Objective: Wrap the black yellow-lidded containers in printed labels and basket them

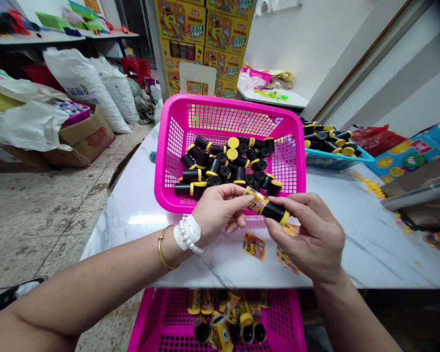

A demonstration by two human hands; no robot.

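A yellow-capped black tube [274, 211], colourful label [256, 200] around its left part, slants between the hands [218, 212].

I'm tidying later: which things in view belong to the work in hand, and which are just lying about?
Likely part of the work:
capped black tube, partly wrapped, between the left hand and right hand
upper pink basket, holding black tubes
printed labels on the table
lower pink basket, holding wrapped tubes

Probably just lying about:
white sacks
cardboard box
red plastic bag
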